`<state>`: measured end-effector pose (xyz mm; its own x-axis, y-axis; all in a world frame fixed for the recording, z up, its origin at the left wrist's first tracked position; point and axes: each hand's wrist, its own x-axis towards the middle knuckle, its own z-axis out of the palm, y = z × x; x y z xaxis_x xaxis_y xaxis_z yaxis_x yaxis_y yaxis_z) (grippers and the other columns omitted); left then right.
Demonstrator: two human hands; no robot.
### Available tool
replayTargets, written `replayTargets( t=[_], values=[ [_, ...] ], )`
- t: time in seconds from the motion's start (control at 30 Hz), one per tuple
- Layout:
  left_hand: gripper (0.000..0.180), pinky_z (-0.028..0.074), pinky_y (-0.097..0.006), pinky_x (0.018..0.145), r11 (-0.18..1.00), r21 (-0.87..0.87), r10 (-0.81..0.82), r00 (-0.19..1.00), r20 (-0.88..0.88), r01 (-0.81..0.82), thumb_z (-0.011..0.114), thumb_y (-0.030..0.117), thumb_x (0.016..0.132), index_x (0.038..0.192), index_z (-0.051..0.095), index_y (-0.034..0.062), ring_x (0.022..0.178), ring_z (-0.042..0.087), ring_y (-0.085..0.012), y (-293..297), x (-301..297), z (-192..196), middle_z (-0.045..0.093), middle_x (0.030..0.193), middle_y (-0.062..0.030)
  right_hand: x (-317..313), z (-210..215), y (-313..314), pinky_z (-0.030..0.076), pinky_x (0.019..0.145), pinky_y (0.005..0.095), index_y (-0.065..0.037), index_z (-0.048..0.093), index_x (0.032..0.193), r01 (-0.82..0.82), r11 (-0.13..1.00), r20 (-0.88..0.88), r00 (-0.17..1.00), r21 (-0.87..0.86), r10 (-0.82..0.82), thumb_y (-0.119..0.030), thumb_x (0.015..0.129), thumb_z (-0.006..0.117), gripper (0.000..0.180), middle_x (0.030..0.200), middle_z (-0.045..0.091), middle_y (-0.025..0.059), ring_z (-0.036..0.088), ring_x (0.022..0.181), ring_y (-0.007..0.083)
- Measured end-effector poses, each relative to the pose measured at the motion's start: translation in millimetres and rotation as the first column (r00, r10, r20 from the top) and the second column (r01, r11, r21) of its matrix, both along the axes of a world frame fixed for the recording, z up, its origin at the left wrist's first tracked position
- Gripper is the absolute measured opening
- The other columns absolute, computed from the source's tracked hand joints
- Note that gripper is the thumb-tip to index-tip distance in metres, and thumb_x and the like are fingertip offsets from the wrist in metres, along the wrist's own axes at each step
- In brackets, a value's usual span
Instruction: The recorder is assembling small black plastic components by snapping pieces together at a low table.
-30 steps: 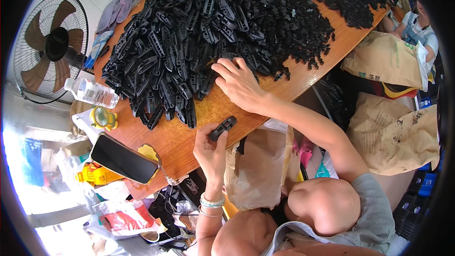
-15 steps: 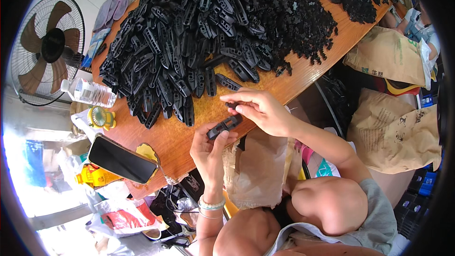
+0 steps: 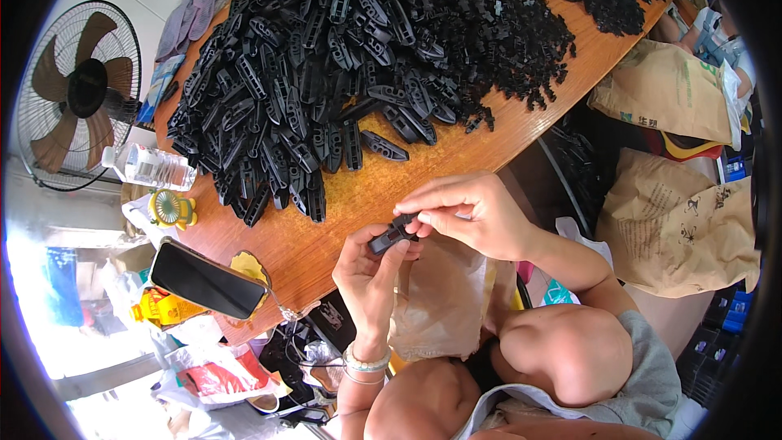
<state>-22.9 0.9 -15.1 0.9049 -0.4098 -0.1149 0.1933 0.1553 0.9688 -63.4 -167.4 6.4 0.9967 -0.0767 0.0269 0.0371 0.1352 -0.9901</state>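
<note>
My left hand [image 3: 368, 273] grips a long black plastic part [image 3: 388, 236] just above the near edge of the wooden table [image 3: 326, 244]. My right hand [image 3: 468, 213] pinches a small black piece [image 3: 405, 221] against the upper end of that part, so both hands meet over it. A large heap of the same long black parts [image 3: 318, 90] covers the table's left and middle. A second heap of small black pieces [image 3: 521, 24] lies toward the far right.
A dark phone [image 3: 204, 280] lies at the table's near left corner. A water bottle [image 3: 151, 168] and a small yellow-green fan [image 3: 169, 210] stand by the left edge, with a standing fan [image 3: 77, 98] behind. Brown paper sacks [image 3: 684, 220] sit to the right, one [image 3: 444, 301] under my hands.
My right hand left the heap with a small piece and came back to the part in my left hand. The left hand lifted the part slightly toward it.
</note>
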Motion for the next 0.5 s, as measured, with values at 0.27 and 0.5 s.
replayTargets(
  t=[0.27,0.5],
  values=[
    [0.020,0.055,-0.027,0.069,0.996,-0.019,-0.083,0.992,-0.100,0.082,0.057,-0.005,0.085,0.103,0.050,-0.0084,0.075,0.066,-0.0214,2.6,1.9,10.0,0.064,0.086,-0.0167,4.1,-15.1,2.2,0.045,0.070,0.0309,-0.003,0.069,0.090,0.264,0.832,0.485,0.874,-0.487,0.007,0.005,0.069,0.067,0.023,0.090,0.064,0.0041,0.053,0.081,0.0205],
    [0.020,0.054,-0.026,0.064,0.997,-0.073,-0.035,0.992,-0.119,0.027,0.057,-0.004,0.085,0.102,0.048,-0.0060,0.069,0.065,-0.0185,3.8,2.3,7.7,0.064,0.080,-0.0143,3.7,-23.1,0.9,0.046,0.074,0.0313,-0.005,0.067,0.099,0.269,0.794,0.580,0.805,-0.545,0.125,-0.001,0.072,0.069,0.028,0.098,0.063,0.0063,0.054,0.083,0.0239]
  ],
)
